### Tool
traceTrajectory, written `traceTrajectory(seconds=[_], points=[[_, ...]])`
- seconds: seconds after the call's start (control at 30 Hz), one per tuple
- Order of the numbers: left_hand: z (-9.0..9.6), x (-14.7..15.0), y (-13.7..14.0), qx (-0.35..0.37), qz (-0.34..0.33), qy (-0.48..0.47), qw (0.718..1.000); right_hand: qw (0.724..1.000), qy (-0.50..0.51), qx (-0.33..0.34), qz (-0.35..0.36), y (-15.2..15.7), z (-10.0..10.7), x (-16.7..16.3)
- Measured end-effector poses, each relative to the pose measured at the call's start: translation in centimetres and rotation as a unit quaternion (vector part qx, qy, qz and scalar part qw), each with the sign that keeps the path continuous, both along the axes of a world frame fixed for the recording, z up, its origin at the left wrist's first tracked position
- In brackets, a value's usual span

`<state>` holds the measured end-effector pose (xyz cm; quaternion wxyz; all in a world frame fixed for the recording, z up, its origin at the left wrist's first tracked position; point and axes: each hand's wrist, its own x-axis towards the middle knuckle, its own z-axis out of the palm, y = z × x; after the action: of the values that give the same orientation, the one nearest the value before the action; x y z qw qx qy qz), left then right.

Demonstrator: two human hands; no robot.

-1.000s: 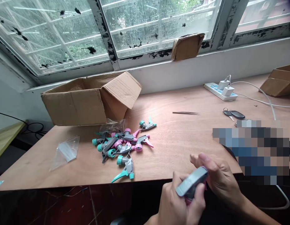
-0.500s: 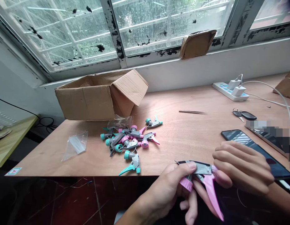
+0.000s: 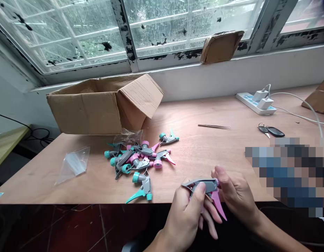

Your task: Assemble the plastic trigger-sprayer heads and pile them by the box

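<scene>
A grey and pink trigger spray head [image 3: 203,183] is held just past the table's front edge. My left hand [image 3: 184,213] is closed around its grey body, thumb on the side, and hides most of its pink collar. At the other end, the fingers of my right hand [image 3: 237,194] are curled against the small pink nozzle. The pink trigger hangs down between both hands. To the left lies a pile of similar spray heads [image 3: 135,157], some pink and some teal. One teal spray head [image 3: 143,185] is nearest the edge, and another [image 3: 169,138] lies behind the pile.
An open cardboard box [image 3: 83,112] stands at the back left. A clear plastic bag [image 3: 75,164] lies in front of it. Tweezers [image 3: 214,126], keys [image 3: 270,131] and a power strip [image 3: 256,104] are on the right; a blurred patch covers the area below them.
Both hands have moved left and slightly up with the spray head. My right hand has turned, from knuckles up to thumb up at the nozzle. The view has shifted a little.
</scene>
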<state>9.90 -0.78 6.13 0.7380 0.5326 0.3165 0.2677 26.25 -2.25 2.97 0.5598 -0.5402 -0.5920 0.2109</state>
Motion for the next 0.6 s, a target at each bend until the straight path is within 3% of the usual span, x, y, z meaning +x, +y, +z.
traceTrajectory(seconds=[0.1,0.2,0.27,0.37,0.43,0.5,0.6], points=[[-0.1,-0.7,0.4,0.119,0.02,0.044,0.992,0.997,0.067,-0.022,0.036,0.2,1.1,-0.6],[0.2,-1.6,1.4,0.248,0.026,0.106,0.963,0.99,0.084,-0.052,0.106,0.4,1.7,-0.7],[0.5,-2.4,2.1,0.305,0.038,0.145,0.94,0.99,0.064,-0.055,0.109,0.4,1.8,-0.5],[0.9,-3.8,3.1,0.358,0.064,0.159,0.918,0.999,0.011,-0.003,0.039,-0.5,1.2,0.7],[0.8,-4.7,3.7,0.403,0.109,0.184,0.89,0.995,-0.09,0.039,-0.012,-1.8,0.3,2.1],[0.3,-5.4,4.5,0.458,0.153,0.241,0.842,0.969,-0.214,0.08,-0.099,-3.6,-1.0,4.0],[-0.9,-5.9,5.6,0.516,0.188,0.345,0.761,0.892,-0.374,0.035,-0.25,-6.0,-2.9,6.7]])
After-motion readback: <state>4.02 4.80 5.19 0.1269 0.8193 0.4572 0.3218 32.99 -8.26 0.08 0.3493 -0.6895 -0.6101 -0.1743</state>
